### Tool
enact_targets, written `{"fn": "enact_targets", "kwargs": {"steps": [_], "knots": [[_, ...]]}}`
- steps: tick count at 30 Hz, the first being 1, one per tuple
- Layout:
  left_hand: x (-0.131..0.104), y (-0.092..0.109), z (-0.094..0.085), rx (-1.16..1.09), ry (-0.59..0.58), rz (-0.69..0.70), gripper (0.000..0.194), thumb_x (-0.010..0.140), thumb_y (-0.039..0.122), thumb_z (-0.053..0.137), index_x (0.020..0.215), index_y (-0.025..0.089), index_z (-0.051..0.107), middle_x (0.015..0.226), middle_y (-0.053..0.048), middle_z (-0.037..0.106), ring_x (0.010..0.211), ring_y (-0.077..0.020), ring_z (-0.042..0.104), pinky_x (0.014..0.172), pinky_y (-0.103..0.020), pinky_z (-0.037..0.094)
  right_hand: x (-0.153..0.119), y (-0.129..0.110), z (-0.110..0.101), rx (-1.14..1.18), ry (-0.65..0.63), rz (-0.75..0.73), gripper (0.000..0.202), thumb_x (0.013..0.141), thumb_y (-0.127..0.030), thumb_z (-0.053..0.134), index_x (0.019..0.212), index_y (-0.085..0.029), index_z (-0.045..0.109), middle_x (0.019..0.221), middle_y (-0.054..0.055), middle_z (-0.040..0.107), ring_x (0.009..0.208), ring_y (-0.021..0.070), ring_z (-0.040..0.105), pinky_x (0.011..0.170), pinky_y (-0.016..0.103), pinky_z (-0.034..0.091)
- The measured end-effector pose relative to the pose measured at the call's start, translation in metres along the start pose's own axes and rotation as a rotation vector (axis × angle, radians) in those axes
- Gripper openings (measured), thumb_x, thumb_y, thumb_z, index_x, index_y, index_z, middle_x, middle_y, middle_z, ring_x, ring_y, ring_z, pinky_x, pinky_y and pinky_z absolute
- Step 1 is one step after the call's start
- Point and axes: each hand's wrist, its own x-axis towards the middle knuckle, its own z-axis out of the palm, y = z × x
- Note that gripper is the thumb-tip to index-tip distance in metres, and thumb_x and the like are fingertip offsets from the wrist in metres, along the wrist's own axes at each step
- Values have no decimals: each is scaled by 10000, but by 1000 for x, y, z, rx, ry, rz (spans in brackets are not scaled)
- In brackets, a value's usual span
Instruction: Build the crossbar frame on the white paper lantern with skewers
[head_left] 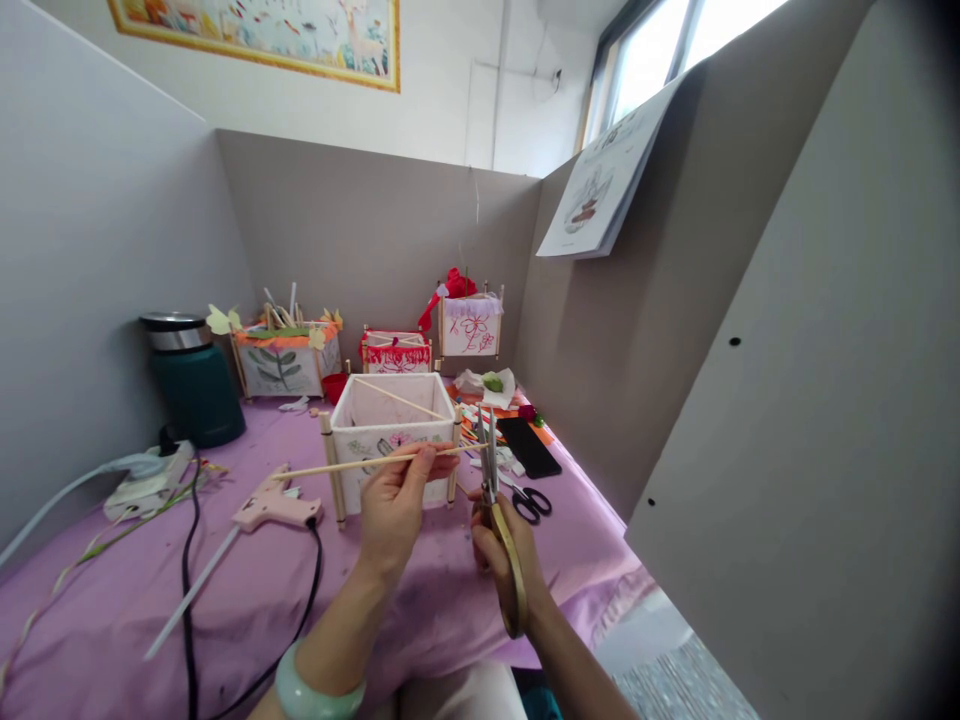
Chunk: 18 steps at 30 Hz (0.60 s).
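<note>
My left hand (401, 495) pinches a thin wooden stick (337, 467) that lies level across the view. The stick's right end reaches the blades of the gold-handled scissors (488, 470), which my right hand (506, 545) grips with the points upward. The blades look slightly parted around the stick's tip. Just behind my left hand stands a white box (352, 440) with wooden corner posts and painted flowers and leaves; another thin stick (394, 397) runs slantwise across its top.
A pink glue gun (277, 505) with its cord lies left, near a power strip (154, 480) and a dark green bottle (191, 385). Decorated boxes (277, 370) stand at the back. On the right are a phone (529, 447), black-handled scissors (531, 503) and a partition (645, 300).
</note>
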Motion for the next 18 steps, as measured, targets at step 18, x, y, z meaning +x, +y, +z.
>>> {"fn": "enact_targets", "kwargs": {"steps": [18], "knots": [[-3, 1, 13, -216, 119, -217, 263, 744, 358, 702, 859, 122, 682, 826, -64, 742, 784, -200, 710, 696, -290, 580, -3, -7, 2, 66, -16, 86, 375, 794, -318, 580, 1140, -189, 516, 790, -10, 510, 572, 106, 470, 529, 249, 410]]}}
